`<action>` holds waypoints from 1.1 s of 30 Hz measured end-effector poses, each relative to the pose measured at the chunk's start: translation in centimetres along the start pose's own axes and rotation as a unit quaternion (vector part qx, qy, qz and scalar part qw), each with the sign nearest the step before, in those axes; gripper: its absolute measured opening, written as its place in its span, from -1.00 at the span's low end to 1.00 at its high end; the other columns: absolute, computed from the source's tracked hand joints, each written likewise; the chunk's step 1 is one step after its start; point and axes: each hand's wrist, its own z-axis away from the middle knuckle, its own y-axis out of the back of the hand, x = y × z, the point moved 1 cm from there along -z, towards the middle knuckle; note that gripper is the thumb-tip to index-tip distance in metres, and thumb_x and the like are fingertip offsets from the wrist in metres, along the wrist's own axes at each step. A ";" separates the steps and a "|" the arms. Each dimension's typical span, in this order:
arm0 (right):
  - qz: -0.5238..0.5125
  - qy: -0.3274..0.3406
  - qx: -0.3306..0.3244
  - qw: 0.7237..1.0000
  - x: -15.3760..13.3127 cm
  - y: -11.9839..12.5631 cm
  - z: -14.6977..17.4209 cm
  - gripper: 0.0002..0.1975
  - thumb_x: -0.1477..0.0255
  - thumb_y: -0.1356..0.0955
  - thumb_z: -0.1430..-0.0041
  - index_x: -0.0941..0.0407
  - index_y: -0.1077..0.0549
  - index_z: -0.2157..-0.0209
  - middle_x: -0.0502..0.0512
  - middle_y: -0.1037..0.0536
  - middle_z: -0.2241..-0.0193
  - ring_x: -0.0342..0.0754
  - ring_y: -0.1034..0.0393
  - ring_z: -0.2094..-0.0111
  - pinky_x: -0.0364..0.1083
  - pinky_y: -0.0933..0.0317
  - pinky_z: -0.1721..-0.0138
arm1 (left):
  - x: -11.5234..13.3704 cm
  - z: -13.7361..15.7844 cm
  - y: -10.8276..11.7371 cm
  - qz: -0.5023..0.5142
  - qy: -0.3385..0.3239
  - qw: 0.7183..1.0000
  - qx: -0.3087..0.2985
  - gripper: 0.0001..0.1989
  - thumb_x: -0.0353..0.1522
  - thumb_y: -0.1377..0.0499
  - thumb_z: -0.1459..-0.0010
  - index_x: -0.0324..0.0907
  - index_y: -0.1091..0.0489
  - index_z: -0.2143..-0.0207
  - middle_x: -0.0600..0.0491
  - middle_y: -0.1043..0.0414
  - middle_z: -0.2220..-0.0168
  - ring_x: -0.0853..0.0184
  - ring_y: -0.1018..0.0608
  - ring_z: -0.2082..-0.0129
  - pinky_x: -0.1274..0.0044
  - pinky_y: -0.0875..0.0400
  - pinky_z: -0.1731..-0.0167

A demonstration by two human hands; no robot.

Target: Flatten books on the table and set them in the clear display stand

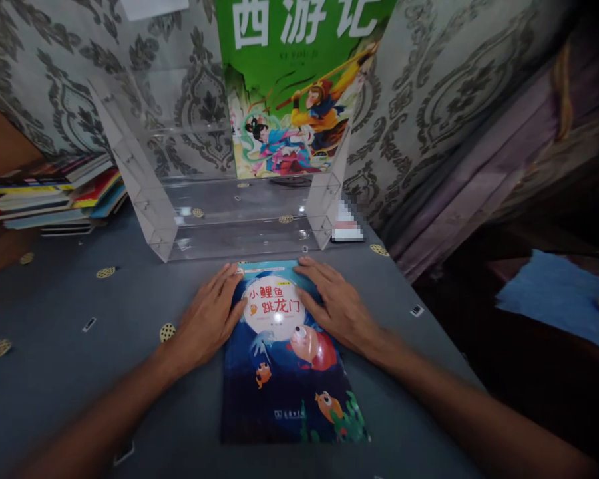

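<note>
A blue picture book [279,372] with orange fish and a white title circle lies flat on the table, cover up. My left hand [212,309] rests at its upper left edge, fingers stretched toward the corner and thumb touching the cover. On the opposite side my right hand [337,306] touches the upper right corner with its fingertips, the thumb lying apart on the cover. Both hands look open. Just beyond the book stands a clear tiered rack [150,193], and a green book [264,80] with cartoon figures leans upright in its upper part.
Several books are stacked in a pile [64,193] at the back left. A partly pixelated object [348,229] stands right of the rack. The grey tablecloth [50,392] has a lotus-root pattern. Patterned wall covering is behind, and a curtain [479,179] hangs at the right.
</note>
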 end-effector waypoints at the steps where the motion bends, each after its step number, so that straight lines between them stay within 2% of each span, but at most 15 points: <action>1: -0.006 0.002 0.001 1.000 0.1 0.0 0.0 -0.64 0.34 -0.22 -0.36 0.14 -0.41 -0.09 0.32 -0.50 -0.14 0.21 -0.36 -0.20 0.32 -0.28 -0.18 | 0.0 0.0 0.0 -0.004 -0.002 1.000 -0.002 -0.56 -0.18 0.11 -0.43 -0.20 -0.16 -0.23 -0.19 -0.23 -0.32 0.13 -0.22 -0.37 0.15 -0.21 -0.31; 14: 0.029 0.033 -0.021 0.999 0.4 0.0 -0.6 -0.63 0.37 -0.19 -0.40 0.14 -0.35 -0.16 0.34 -0.43 -0.20 0.19 -0.31 -0.25 0.25 -0.37 -0.16 | -0.2 0.6 -0.3 -0.032 0.016 0.999 -0.012 -0.50 -0.18 0.11 -0.43 -0.20 -0.08 -0.31 -0.15 -0.16 -0.37 0.13 -0.19 -0.38 0.20 -0.29 -0.27; 22: 0.028 0.041 -0.031 0.998 0.8 0.3 -0.5 -0.64 0.37 -0.21 -0.40 0.17 -0.32 -0.16 0.37 -0.42 -0.20 0.20 -0.30 -0.25 0.28 -0.31 -0.19 | -0.2 0.6 -0.1 -0.034 0.014 0.999 -0.033 -0.49 -0.21 0.08 -0.43 -0.13 -0.01 -0.35 -0.13 -0.14 -0.38 0.12 -0.19 -0.38 0.20 -0.30 -0.26; 28: 0.034 0.030 -0.028 0.999 1.0 0.3 -0.4 -0.60 0.35 -0.23 -0.38 0.18 -0.29 -0.18 0.38 -0.40 -0.21 0.19 -0.29 -0.25 0.28 -0.31 -0.18 | -0.1 0.5 0.2 -0.020 0.028 0.999 -0.031 -0.53 -0.20 0.07 -0.43 -0.12 -0.09 -0.31 -0.12 -0.14 -0.37 0.10 -0.23 -0.36 0.19 -0.33 -0.25; 33: 0.041 0.025 -0.022 0.999 0.8 0.3 -0.4 -0.59 0.32 -0.22 -0.38 0.22 -0.31 -0.16 0.42 -0.43 -0.17 0.21 -0.34 -0.20 0.30 -0.32 -0.15 | -0.1 0.6 0.1 -0.028 0.015 0.999 -0.019 -0.53 -0.17 0.11 -0.44 -0.16 -0.08 -0.30 -0.14 -0.17 -0.35 0.08 -0.23 -0.36 0.17 -0.32 -0.25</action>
